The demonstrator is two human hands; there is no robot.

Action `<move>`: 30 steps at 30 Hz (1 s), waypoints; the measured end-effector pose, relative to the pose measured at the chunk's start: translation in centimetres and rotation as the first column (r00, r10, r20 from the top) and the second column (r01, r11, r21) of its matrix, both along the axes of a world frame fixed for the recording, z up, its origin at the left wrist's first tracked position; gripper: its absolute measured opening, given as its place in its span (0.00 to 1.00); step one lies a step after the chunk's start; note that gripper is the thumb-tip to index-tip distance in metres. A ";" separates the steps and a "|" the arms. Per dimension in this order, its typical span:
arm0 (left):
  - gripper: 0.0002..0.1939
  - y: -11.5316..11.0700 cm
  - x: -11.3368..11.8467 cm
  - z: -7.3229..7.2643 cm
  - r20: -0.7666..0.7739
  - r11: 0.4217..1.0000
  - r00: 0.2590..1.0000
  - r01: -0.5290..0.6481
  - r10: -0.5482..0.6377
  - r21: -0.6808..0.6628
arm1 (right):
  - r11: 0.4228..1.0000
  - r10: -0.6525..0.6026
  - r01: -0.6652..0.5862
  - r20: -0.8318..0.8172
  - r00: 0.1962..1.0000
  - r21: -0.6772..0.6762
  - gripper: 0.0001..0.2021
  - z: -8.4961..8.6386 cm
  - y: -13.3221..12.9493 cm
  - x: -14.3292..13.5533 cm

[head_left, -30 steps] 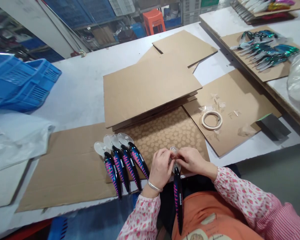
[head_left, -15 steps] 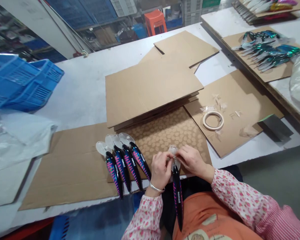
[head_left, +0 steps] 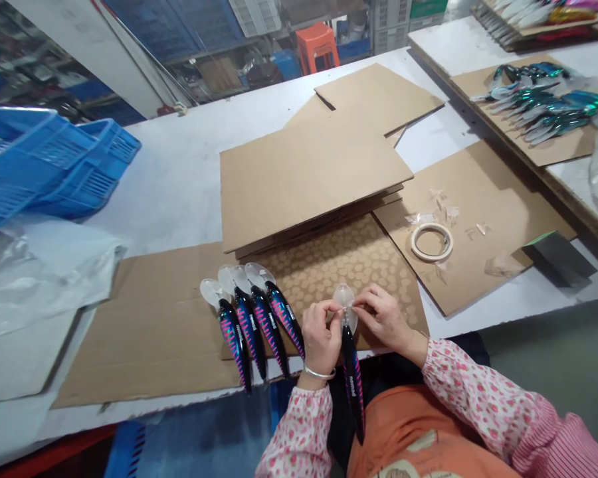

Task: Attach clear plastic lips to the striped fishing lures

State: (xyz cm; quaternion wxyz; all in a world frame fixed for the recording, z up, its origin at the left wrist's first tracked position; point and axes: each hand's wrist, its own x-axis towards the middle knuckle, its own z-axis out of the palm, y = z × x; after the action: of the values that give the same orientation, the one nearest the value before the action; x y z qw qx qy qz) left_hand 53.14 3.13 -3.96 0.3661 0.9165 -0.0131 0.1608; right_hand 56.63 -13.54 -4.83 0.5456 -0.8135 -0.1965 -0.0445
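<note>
A dark fishing lure (head_left: 351,382) with pink stripes and a clear diving lip hangs tail-down past the table's front edge, its lip pointing away from me. My left hand (head_left: 322,337) is closed, thumb and forefinger pinching at the left side of the lip. From the right, my right hand (head_left: 383,317) is closed too, its fingertips pinched at the lip's middle. Any small piece between the fingertips is too small to make out. Left of my left hand, several matching lures (head_left: 253,325) lie side by side on cardboard, tails over the edge.
A tape roll (head_left: 431,241) and clear scraps (head_left: 446,211) lie on cardboard at right, near a dark block (head_left: 561,259). Stacked cardboard sheets (head_left: 313,179) stand behind my hands. Blue crates (head_left: 54,166) are at left; green lures (head_left: 545,106) lie on the adjoining table.
The view has shifted slightly, so the scene sits further right. More of the held lure's clear lip now shows above my fingertips. Both hands remain pinched at it.
</note>
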 end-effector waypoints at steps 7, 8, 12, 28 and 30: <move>0.04 0.0 0.1 0.3 0.051 0.997 0.996 0.073 -0.073 -0.005 | 0.998 0.005 -0.003 0.028 1.000 -0.062 0.06 0.1 0.3 -0.8; 0.05 0.1 0.2 0.3 0.061 0.996 0.994 0.093 -0.093 -0.004 | 0.997 0.002 -0.001 0.023 1.000 -0.072 0.06 0.1 0.3 -0.7; 0.07 0.4 0.5 0.4 0.095 0.985 0.980 0.174 -0.174 0.006 | 0.994 0.036 -0.032 0.043 0.998 -0.109 0.08 0.2 0.4 -0.2; 0.15 1.8 2.1 2.3 -0.156 0.926 0.940 0.330 -0.304 0.183 | 0.969 0.116 -0.074 0.174 0.978 -0.234 0.08 -0.1 0.6 0.4; 0.11 1.9 2.1 2.4 -0.180 0.926 0.950 0.295 -0.257 0.235 | 0.971 0.097 -0.068 0.115 0.989 -0.231 0.07 -0.1 0.7 0.4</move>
State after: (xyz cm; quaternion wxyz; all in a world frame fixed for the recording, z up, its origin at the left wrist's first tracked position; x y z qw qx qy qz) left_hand 55.28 5.04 -1.55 0.2623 0.9546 -0.1361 0.0372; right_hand 57.07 -12.86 -4.92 0.4373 -0.8569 -0.2681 -0.0502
